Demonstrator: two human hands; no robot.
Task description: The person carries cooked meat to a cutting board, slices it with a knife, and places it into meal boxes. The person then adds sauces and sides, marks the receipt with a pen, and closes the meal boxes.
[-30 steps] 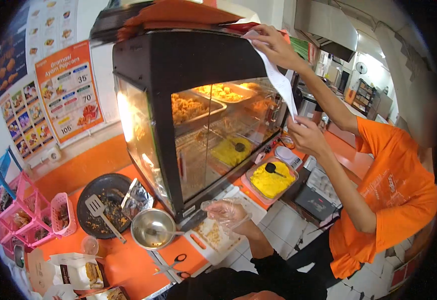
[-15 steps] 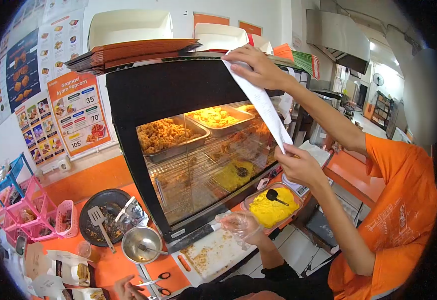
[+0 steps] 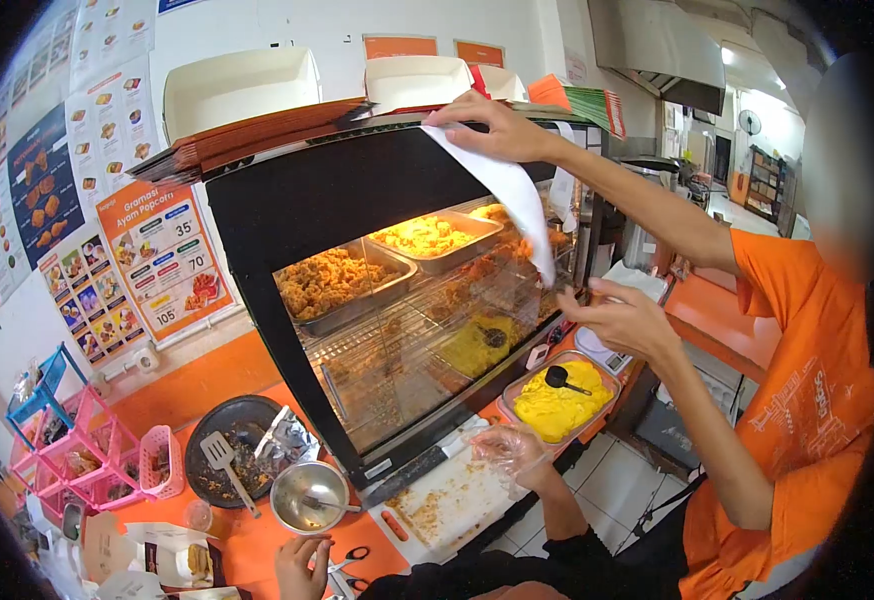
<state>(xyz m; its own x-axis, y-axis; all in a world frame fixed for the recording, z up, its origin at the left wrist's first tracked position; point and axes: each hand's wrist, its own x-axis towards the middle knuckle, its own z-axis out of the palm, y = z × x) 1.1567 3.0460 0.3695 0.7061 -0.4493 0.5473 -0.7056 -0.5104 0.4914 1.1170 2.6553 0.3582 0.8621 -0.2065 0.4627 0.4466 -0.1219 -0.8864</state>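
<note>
Fingers of the left hand [image 3: 304,568] curl loosely beside black-handled metal scissors [image 3: 341,567]; grip cannot be told. Right hand [image 3: 510,452], in clear plastic glove, hangs half-open, released, over crumb-strewn white cutting board [image 3: 442,502]. Beyond: tall black glass-fronted food warmer [image 3: 347,185].

An orange, flat-topped counter [image 3: 247,560] carries a round stainless-steel bowl [image 3: 302,488]. Left of the bowl sits a wide black round pan [image 3: 207,486], and farther left a pink perforated plastic basket [image 3: 161,468]. A small clear lidded cup [image 3: 199,516] and open white cardboard food boxes [image 3: 170,556] lie nearer and left, metal scissors [image 3: 340,565] nearer and right, a white rectangular cutting board [image 3: 439,504] to its right, and a black-framed glass display case [image 3: 257,215] beyond it
</note>
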